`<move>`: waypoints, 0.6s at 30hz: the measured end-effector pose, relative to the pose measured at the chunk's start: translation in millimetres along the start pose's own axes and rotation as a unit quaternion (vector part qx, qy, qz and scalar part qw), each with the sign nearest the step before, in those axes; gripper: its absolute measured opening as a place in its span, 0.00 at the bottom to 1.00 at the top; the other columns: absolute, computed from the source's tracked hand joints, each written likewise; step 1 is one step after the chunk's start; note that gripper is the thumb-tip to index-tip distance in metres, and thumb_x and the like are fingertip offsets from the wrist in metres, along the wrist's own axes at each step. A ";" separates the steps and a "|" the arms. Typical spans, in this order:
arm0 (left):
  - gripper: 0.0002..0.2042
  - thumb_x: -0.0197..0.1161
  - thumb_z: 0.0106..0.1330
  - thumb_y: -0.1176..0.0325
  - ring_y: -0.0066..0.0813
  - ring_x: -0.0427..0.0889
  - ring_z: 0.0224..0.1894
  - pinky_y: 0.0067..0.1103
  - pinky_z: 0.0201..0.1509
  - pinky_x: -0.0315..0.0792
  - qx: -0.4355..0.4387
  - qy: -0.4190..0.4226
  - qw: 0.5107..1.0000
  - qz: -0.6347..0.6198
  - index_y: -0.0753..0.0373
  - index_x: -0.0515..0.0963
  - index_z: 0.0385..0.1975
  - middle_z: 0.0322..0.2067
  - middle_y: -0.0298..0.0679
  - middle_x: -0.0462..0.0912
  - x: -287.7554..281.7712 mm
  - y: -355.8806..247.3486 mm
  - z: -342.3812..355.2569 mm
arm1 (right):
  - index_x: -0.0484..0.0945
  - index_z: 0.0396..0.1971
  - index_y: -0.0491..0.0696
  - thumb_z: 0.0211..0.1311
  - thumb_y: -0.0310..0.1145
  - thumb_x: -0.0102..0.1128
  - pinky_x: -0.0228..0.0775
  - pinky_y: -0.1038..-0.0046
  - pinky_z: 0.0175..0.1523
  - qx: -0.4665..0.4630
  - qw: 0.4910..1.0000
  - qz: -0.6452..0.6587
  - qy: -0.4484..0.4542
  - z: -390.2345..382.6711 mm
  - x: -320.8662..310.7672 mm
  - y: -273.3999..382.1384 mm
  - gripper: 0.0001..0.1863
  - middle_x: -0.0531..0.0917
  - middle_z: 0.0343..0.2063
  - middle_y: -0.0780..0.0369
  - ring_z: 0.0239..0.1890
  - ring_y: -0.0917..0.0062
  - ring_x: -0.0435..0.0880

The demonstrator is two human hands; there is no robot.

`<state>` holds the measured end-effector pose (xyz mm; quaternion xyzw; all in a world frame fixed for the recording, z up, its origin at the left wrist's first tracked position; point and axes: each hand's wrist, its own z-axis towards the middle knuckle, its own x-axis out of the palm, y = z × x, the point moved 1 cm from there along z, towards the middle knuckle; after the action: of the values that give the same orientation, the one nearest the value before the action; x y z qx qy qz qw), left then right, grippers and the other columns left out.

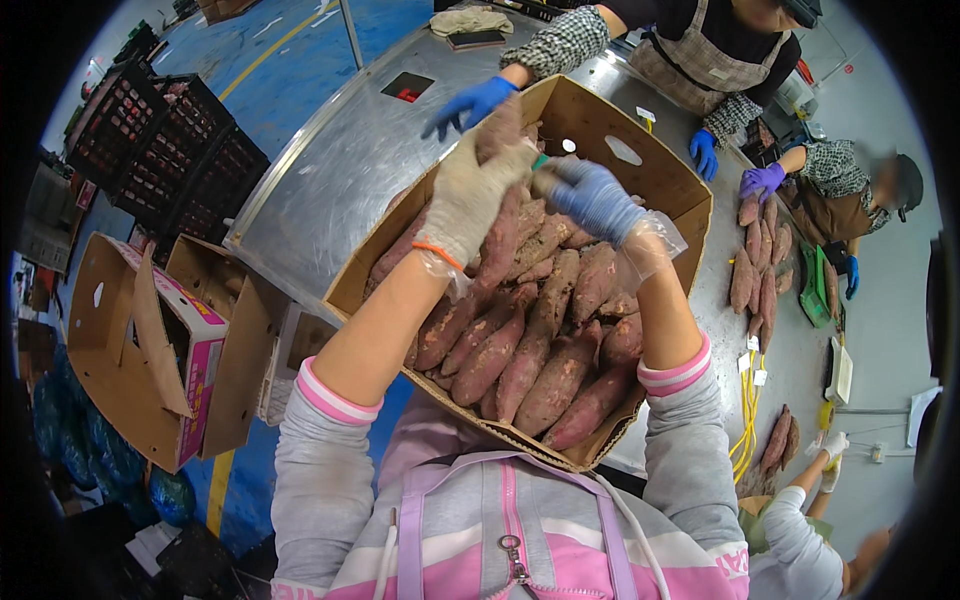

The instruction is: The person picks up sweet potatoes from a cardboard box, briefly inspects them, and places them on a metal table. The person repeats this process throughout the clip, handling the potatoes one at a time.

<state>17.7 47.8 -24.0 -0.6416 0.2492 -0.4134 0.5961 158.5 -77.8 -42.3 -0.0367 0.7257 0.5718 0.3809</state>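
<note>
An open cardboard box (692, 190) in front of me is filled with reddish sweet potatoes (487, 367) with soil on their skins. Above its far half, my left hand (470, 200), in a white knit glove with an orange cuff, is closed round a sweet potato (500, 130) that points away from me. Close beside it on the right, my right hand (592, 203) wears a blue-grey glove and is slightly blurred. Its fingers are closed on a small green object (541, 161), mostly hidden, whose kind I cannot make out. Clear plastic shows at both wrists.
Across the metal table (310, 215), a co-worker's blue-gloved hand (470, 105) reaches over the box's far left corner. At right lie more sweet potatoes (760, 265), a green tray (815, 290) and yellow cords (747, 410). Left are black crates (190, 150) and cardboard boxes (120, 330).
</note>
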 end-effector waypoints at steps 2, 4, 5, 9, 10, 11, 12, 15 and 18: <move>0.19 0.61 0.64 0.61 0.37 0.80 0.31 0.30 0.33 0.79 -0.078 -0.019 0.984 -0.159 0.68 0.70 0.47 0.33 0.45 0.77 -1.7 -4.4 -1.0 | 0.76 0.53 0.48 0.66 0.47 0.53 0.71 0.69 0.52 -0.082 0.965 -0.231 0.095 -5.0 2.9 4.0 0.23 0.82 0.42 0.51 0.46 0.68 0.81; 0.20 0.60 0.65 0.58 0.38 0.80 0.30 0.32 0.33 0.79 -0.119 -0.058 0.966 -0.221 0.68 0.70 0.47 0.33 0.46 0.77 -4.6 -4.0 0.4 | 0.73 0.56 0.47 0.66 0.49 0.52 0.71 0.69 0.54 -0.042 0.976 -0.176 0.124 -2.5 8.7 0.4 0.26 0.81 0.45 0.51 0.49 0.68 0.80; 0.20 0.59 0.65 0.57 0.39 0.80 0.30 0.33 0.32 0.79 -0.138 -0.077 0.955 -0.252 0.68 0.70 0.47 0.33 0.47 0.77 -6.7 -3.8 2.7 | 0.72 0.57 0.46 0.66 0.51 0.52 0.72 0.70 0.53 -0.024 0.990 -0.084 0.106 -2.0 10.3 -1.0 0.28 0.80 0.46 0.51 0.48 0.69 0.80; 0.25 0.56 0.68 0.59 0.41 0.79 0.40 0.37 0.46 0.77 -0.047 -0.107 0.945 -0.305 0.70 0.63 0.57 0.40 0.49 0.75 -14.4 14.9 12.4 | 0.66 0.61 0.42 0.62 0.56 0.56 0.75 0.72 0.48 0.130 0.949 0.242 0.152 -5.6 10.3 34.4 0.38 0.79 0.50 0.50 0.49 0.70 0.80; 0.25 0.54 0.69 0.61 0.42 0.77 0.45 0.37 0.52 0.74 -0.034 -0.085 0.946 -0.309 0.70 0.60 0.60 0.45 0.50 0.74 -14.8 14.7 12.2 | 0.61 0.64 0.41 0.59 0.59 0.59 0.76 0.74 0.44 0.051 0.974 0.185 0.119 -10.7 15.4 36.3 0.43 0.77 0.51 0.50 0.46 0.71 0.81; 0.25 0.54 0.69 0.62 0.42 0.77 0.46 0.37 0.52 0.74 -0.033 -0.091 0.946 -0.308 0.70 0.61 0.60 0.46 0.50 0.74 -13.2 14.4 12.5 | 0.62 0.63 0.41 0.59 0.58 0.60 0.76 0.75 0.44 0.053 0.981 0.145 0.114 -12.3 20.9 39.0 0.42 0.77 0.51 0.50 0.46 0.72 0.80; 0.24 0.54 0.69 0.62 0.41 0.78 0.46 0.36 0.52 0.75 -0.032 -0.098 0.946 -0.306 0.69 0.61 0.60 0.47 0.51 0.74 -10.2 13.3 12.9 | 0.62 0.63 0.41 0.59 0.57 0.61 0.76 0.75 0.44 0.055 0.987 0.105 0.109 -12.5 27.1 42.3 0.42 0.77 0.51 0.51 0.46 0.72 0.80; 0.22 0.54 0.70 0.61 0.40 0.78 0.47 0.34 0.52 0.75 -0.027 -0.108 0.954 -0.279 0.68 0.64 0.58 0.48 0.51 0.75 -11.9 9.2 11.3 | 0.61 0.63 0.40 0.62 0.47 0.60 0.74 0.74 0.44 -0.015 0.991 0.127 0.030 -9.3 47.1 31.4 0.36 0.79 0.43 0.54 0.41 0.73 0.80; 0.21 0.55 0.70 0.59 0.38 0.80 0.45 0.32 0.51 0.76 -0.046 -0.062 0.956 -0.284 0.67 0.68 0.55 0.45 0.50 0.77 -10.3 3.3 7.2 | 0.61 0.61 0.36 0.63 0.34 0.56 0.73 0.68 0.44 -0.063 0.981 0.168 0.069 -5.6 42.6 23.3 0.30 0.79 0.35 0.54 0.37 0.64 0.80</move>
<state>18.7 59.6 -29.2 -0.7370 0.0377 -0.5129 0.4385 114.2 -58.3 -48.6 0.0222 0.7085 0.6684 0.2256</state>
